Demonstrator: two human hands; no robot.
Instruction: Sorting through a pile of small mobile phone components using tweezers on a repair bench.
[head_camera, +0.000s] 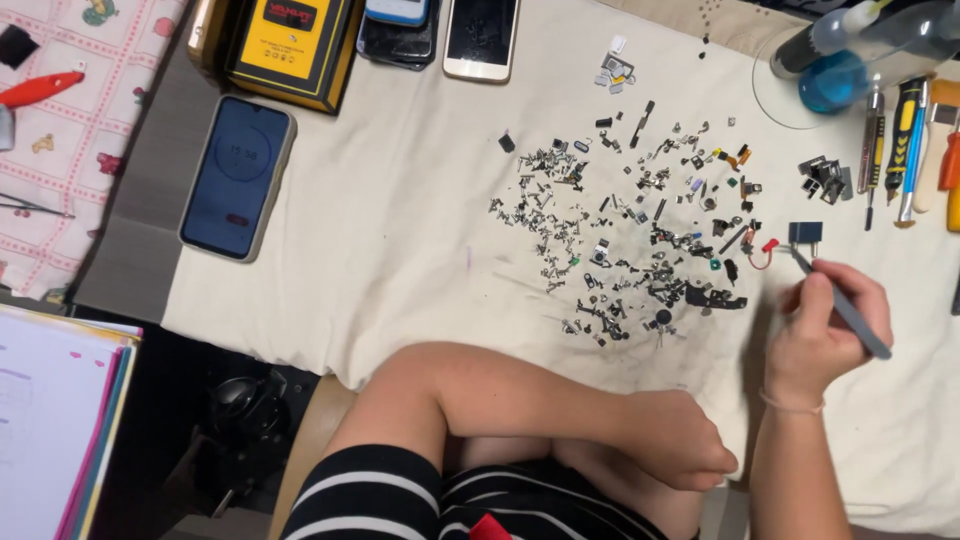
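Nearest, the left hand (680, 440) rests fisted and empty at the bench's near edge, out of the way. The right hand (825, 330) has its grip closed pen-fashion on grey metal tweezers (840, 305), tips pinching a small dark square component (805, 233) beside the scattered tiny screws and phone parts (620, 220) on the cream cloth (400, 200).

This looks like a small phone-repair workshop, set up on a bench (420, 250) covered with a stained cream cloth. Just ahead of the hands lies a wide scatter of tiny screws and phone parts (620, 220), with dark grime on the cloth beneath. Beyond the right hand (825, 325), a row of screwdrivers (895, 140) and a squeeze bottle of blue liquid (850, 55) sit at the bench's far edge. Well off to the left of the hands rests a dark phone (238, 175); more phones (480, 38) and a yellow-and-black box (290, 45) lie further out. A stack of paper folders (60, 430) sits at the near left.
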